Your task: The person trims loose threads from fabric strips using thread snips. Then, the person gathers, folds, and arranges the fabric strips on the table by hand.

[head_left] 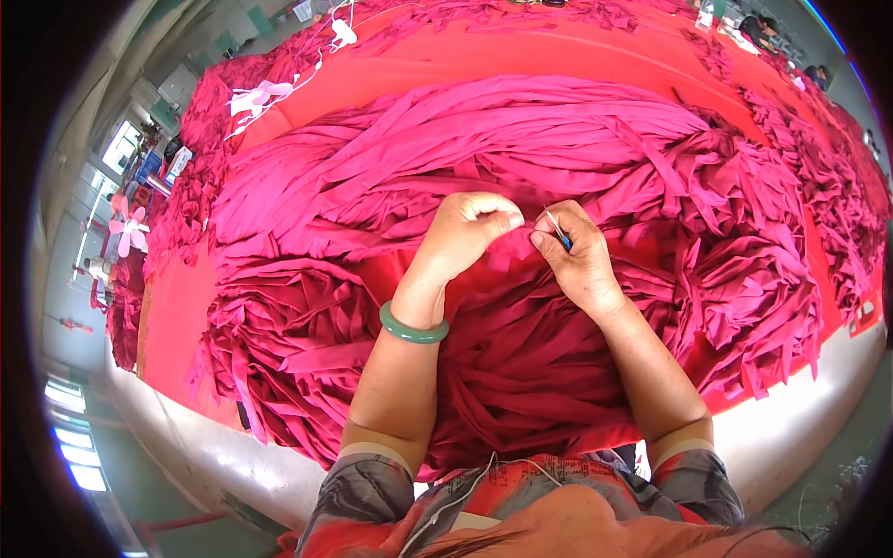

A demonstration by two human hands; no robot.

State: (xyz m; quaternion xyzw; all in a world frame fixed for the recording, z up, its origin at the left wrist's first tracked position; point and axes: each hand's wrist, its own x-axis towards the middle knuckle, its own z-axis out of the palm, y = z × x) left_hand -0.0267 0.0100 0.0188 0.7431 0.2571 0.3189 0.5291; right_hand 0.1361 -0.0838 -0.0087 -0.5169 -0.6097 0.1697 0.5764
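Note:
My left hand [468,231] is closed in a pinch, thumb against curled fingers, above a heap of magenta fabric strips [465,139]. What it pinches is too small to make out. Close by on the right, my right hand [581,260] is closed around a small pointed tool [564,238] with a thin metal tip and a blue part; its exact kind is unclear. The two hands are slightly apart, fingertips facing each other. Loose strips [521,381] also lie bunched below my hands, towards my body.
Red cloth [409,70] covers the table beneath the strips. More magenta heaps [837,195] lie along the right side. A pink fan [260,96] and a white cord [321,65] are at the back left. Other people [758,33] sit at the far right.

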